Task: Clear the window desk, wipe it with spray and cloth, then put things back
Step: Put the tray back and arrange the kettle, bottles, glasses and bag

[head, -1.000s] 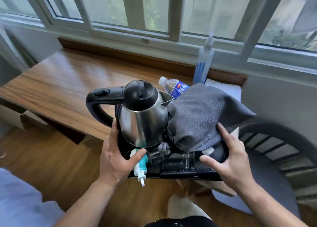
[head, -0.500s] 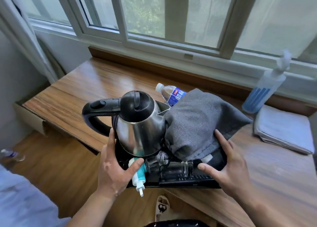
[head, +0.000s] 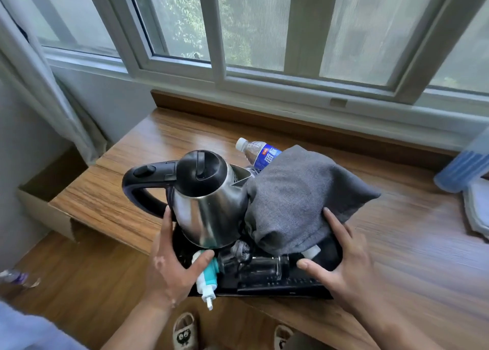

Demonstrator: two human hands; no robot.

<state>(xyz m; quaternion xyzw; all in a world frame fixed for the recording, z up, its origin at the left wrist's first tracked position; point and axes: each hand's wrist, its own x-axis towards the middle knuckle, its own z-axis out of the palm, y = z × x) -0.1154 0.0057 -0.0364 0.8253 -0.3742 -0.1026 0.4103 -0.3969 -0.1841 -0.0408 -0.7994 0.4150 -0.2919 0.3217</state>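
Note:
A black tray (head: 288, 288) is held over the front edge of the wooden window desk (head: 164, 148). It carries a steel kettle (head: 209, 204) with a black handle, a grey cloth (head: 293, 198), a water bottle (head: 260, 152), a clear glass (head: 262, 265), a remote and a white-teal tube (head: 207, 278). My left hand (head: 172, 265) grips the tray's left edge, thumb on the tube. My right hand (head: 344, 259) grips the tray's right edge, fingers against the cloth. A blue spray bottle (head: 463, 169) and a folded white cloth (head: 476, 209) sit at the desk's right.
The window and its sill (head: 264, 85) run along the desk's far side. A curtain (head: 39, 85) hangs at the left, with an open box (head: 45, 191) below it. My slippered feet (head: 185, 333) stand on the wood floor under the tray.
The tray has travelled left along the desk in both hands. The spray bottle and folded cloth now lie far to its right. Both grips are unchanged.

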